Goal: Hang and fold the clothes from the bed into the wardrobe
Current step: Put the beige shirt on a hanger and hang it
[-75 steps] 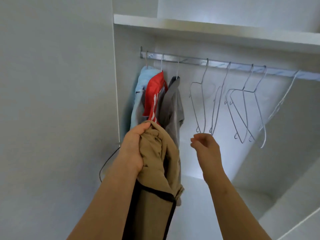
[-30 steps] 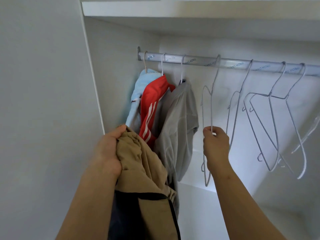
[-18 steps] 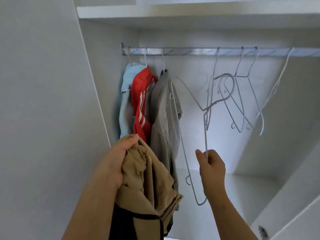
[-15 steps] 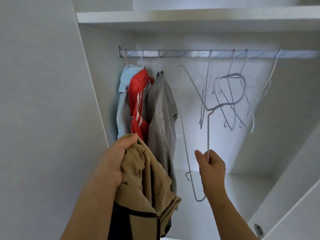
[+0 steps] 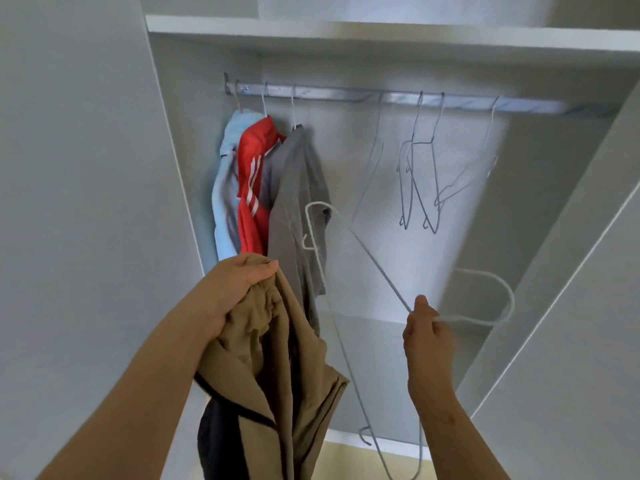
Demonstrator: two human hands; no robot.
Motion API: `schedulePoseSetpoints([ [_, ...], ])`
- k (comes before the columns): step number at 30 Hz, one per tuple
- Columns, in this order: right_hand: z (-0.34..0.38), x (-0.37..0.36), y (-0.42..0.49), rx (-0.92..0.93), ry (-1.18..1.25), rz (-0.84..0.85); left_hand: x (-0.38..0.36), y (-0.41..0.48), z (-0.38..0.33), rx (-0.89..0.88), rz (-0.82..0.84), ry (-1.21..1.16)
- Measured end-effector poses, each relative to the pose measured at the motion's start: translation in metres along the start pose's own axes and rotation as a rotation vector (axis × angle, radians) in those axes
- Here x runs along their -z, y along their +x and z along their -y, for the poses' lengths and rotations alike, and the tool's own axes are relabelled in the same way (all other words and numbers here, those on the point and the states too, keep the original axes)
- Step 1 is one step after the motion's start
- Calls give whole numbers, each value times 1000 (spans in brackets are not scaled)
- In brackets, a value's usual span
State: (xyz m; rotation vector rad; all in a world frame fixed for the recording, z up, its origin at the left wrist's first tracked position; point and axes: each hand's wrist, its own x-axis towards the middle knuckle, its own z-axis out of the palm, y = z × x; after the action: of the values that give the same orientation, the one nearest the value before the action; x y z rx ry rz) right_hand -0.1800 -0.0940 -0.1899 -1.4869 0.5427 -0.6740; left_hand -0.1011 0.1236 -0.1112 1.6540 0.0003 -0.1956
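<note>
White wardrobe (image 5: 346, 39) fills our view, its metal rail (image 5: 346, 94) carrying three hung tops (image 5: 298, 188) at the left end and bare hangers (image 5: 420, 181) further right. Our left hand (image 5: 235, 289) grips a bunched tan garment (image 5: 277, 358) just below those tops, the cloth trailing down. Our right hand (image 5: 427, 337) pinches a white wire hanger (image 5: 374, 263), tilted and clear of the rail. We judge the hanging step is in hand: next the hanger must slip inside the garment, then hook onto the rail.
</note>
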Motion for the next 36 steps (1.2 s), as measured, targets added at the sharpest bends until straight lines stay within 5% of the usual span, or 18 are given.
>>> schedulePoseSetpoints([
  [3,-1,17,-10,-1,33,37,3,-6,1,-119,-92,262],
  [8,-3,55,-18,-25,53,77,9,-15,6,-357,-265,1120],
  [10,-4,69,-19,-19,21,84,6,-16,10,-398,-327,1280],
  [14,-4,83,-24,77,-166,140,-7,-12,12,-505,-308,1106],
  [22,4,93,-14,201,-415,185,-45,-19,2,-439,-139,874],
  [27,9,61,-31,225,-682,304,-101,-59,9,-277,39,431],
  [32,4,45,-43,-20,-410,239,-123,-81,11,-38,177,52],
  [36,11,48,-40,-27,-255,139,-109,-83,9,-313,289,340],
])
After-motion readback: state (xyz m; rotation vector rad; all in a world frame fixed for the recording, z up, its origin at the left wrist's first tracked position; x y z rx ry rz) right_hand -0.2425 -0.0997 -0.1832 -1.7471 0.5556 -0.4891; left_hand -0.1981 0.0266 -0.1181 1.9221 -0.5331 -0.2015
